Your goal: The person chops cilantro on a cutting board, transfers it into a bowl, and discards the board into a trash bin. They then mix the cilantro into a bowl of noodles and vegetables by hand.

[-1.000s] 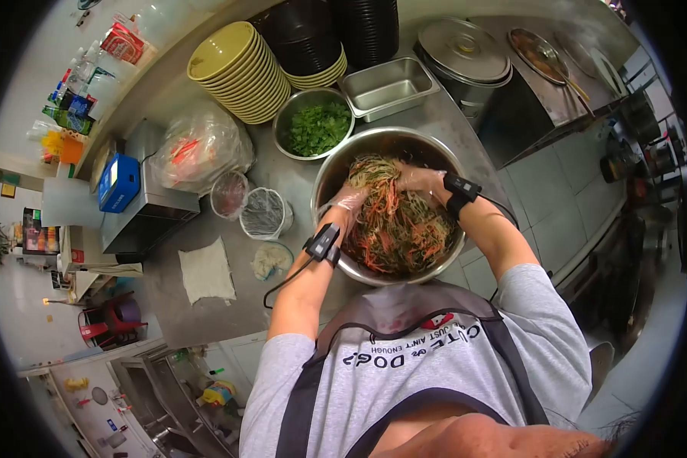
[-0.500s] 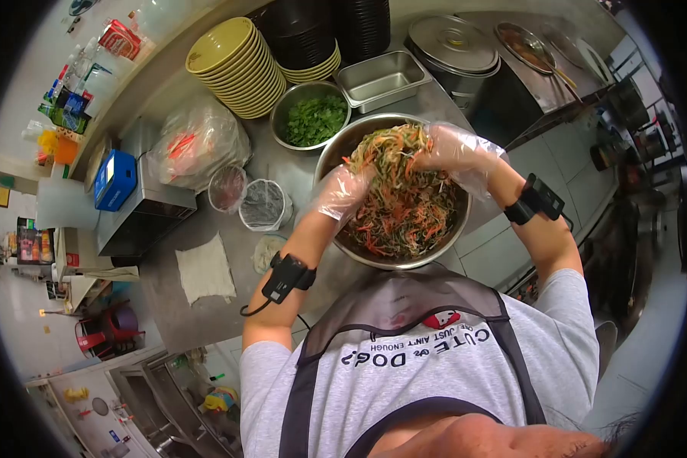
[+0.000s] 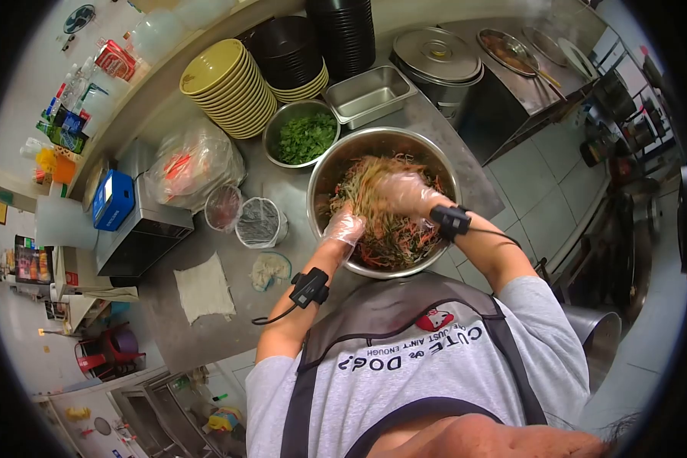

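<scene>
A big steel mixing bowl (image 3: 452, 172) holds a shredded vegetable mix (image 3: 393, 240) of pale, green and orange strands. Both my hands wear clear plastic gloves. My left hand (image 3: 346, 227) is at the bowl's left side, its fingers curled into the strands. Over the middle of the bowl, my right hand (image 3: 406, 192) presses against a raised clump of the mix; motion blurs it and its fingers are hidden. The clump stretches between the two hands.
Behind the bowl stand a smaller bowl of green herbs (image 3: 305, 137), a rectangular steel pan (image 3: 370, 95) and stacked yellow bowls (image 3: 229, 88). A lidded pot (image 3: 439, 57) is at the back right. Left lie a lined tub (image 3: 261, 223), a white cloth (image 3: 204, 288) and a plastic bag (image 3: 195, 168).
My right hand has moved from the bowl's far right rim inward and down to its middle. The left hand has dropped toward the near left rim. The raised clump is lower and blurred.
</scene>
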`<state>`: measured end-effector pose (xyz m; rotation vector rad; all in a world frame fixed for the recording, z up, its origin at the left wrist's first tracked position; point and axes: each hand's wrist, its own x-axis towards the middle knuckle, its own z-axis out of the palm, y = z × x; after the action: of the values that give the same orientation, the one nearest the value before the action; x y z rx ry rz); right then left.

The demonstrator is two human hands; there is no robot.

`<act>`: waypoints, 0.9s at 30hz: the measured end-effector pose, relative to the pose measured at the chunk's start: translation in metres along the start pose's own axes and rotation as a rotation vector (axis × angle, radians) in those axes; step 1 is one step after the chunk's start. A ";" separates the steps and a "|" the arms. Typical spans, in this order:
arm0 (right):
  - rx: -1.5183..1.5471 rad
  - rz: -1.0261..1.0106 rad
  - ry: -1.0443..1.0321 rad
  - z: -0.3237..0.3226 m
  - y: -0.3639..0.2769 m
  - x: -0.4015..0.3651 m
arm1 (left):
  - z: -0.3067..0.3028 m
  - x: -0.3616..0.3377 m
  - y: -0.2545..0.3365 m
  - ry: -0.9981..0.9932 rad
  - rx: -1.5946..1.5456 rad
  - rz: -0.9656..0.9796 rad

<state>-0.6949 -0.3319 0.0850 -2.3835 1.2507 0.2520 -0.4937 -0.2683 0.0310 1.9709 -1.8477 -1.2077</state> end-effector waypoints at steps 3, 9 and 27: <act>-0.129 0.136 -0.145 -0.018 0.014 -0.028 | -0.011 -0.031 0.009 -0.247 -0.745 -0.350; 0.052 0.285 -0.170 -0.019 0.010 -0.072 | 0.010 -0.031 0.026 -0.420 -1.248 -0.610; 1.858 0.340 -0.001 -0.047 -0.006 -0.064 | -0.036 -0.027 0.080 0.000 -1.105 0.112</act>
<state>-0.7286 -0.3031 0.1512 -0.5694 0.9924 -0.5891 -0.5280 -0.2744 0.1163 1.1958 -0.8679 -1.6511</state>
